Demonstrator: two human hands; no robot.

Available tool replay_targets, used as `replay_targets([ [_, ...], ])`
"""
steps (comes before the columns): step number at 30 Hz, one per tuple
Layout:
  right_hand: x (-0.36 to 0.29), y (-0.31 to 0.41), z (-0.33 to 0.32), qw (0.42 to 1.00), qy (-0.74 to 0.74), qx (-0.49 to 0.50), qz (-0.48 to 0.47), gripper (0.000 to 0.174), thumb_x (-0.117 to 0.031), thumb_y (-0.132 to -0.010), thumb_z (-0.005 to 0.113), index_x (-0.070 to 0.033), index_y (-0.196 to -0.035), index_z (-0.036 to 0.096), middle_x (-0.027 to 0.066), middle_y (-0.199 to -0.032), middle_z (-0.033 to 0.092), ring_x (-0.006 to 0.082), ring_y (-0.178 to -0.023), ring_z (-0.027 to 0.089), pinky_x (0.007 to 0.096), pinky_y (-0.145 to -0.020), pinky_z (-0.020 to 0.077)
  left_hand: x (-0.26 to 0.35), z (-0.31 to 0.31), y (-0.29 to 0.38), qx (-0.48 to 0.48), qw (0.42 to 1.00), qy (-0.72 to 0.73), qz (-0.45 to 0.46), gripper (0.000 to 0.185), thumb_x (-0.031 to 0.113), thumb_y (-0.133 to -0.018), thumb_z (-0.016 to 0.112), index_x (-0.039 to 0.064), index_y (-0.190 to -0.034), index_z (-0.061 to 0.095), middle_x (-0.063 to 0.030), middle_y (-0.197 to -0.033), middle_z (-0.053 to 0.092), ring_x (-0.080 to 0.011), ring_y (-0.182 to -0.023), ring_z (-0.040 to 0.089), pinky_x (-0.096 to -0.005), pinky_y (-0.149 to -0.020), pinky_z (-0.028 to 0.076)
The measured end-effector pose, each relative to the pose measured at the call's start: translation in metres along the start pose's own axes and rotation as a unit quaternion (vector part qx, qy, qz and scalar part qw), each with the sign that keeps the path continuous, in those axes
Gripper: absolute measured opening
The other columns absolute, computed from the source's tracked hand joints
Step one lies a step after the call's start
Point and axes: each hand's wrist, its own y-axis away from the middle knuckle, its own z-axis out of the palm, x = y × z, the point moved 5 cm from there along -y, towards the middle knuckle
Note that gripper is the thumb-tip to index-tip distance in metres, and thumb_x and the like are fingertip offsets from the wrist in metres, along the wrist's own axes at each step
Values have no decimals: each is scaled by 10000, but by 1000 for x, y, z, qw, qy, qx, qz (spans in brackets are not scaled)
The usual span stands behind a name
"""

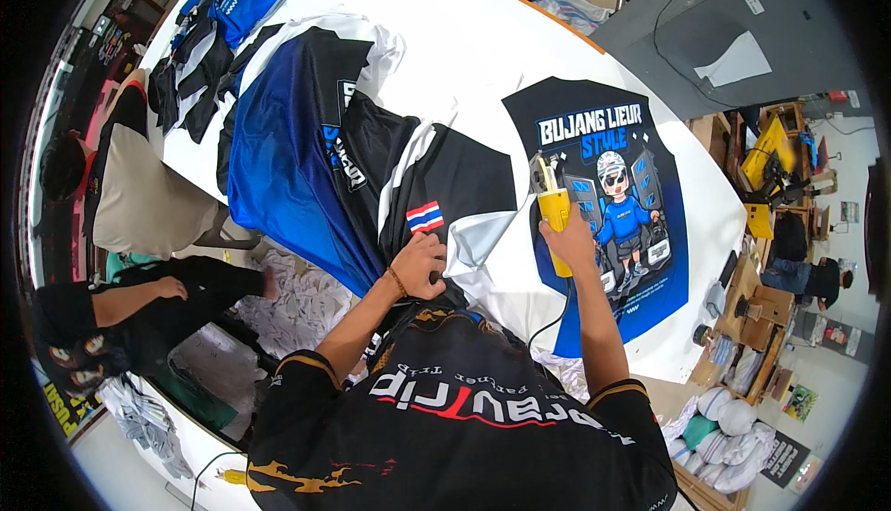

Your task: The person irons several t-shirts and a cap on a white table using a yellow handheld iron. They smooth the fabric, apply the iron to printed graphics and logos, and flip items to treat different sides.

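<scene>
My right hand (572,238) grips the yellow body of a corded electric rotary fabric cutter (555,210), its metal head pointing away from me over the left side of a printed black and blue shirt panel (619,232). The panel lies flat on the white table (445,3). With fingers curled, my left hand (420,266) holds the near edge of a black fabric piece (473,170) that bears a striped flag patch (424,218). A heap of blue and black printed fabric (278,156) lies to the left of that piece.
More blue, black and white pieces (202,58) lie at the table's far left. The cutter's black cord (561,312) runs back toward my body. A person in black (132,323) is at the left, near white fabric scraps (292,295). A beige-covered chair (150,194) stands beside the table.
</scene>
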Motion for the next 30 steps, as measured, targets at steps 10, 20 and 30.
replay_targets([
  [10, -8, -59, -20, 996, 34, -12, -81, 658, -452, -816, 753, -32, -1264, 515, 312, -1052, 720, 496, -1007, 707, 568, -858, 567, 0, -3, -5, -13, 999, 16, -28, 211, 260, -593, 731, 73, -595, 633, -40, -820, 595, -241, -871, 539, -399, -844, 414],
  [20, -47, -109, -34, 991, 49, -52, -115, 657, -429, -817, 750, -43, -1290, 506, 294, -1064, 725, 495, -992, 713, 569, -866, 571, 2, -6, -7, -14, 998, 24, -57, 213, 257, -596, 735, 65, -605, 642, -36, -829, 613, -245, -868, 543, -404, -828, 417],
  [30, -93, -157, -30, 986, 72, -52, -140, 679, -477, -819, 729, -62, -1308, 505, 300, -1099, 690, 489, -1049, 694, 557, -899, 559, 1, -5, -8, -10, 998, 30, -55, 193, 238, -588, 739, 78, -619, 635, -37, -817, 595, -250, -853, 539, -411, -797, 401],
])
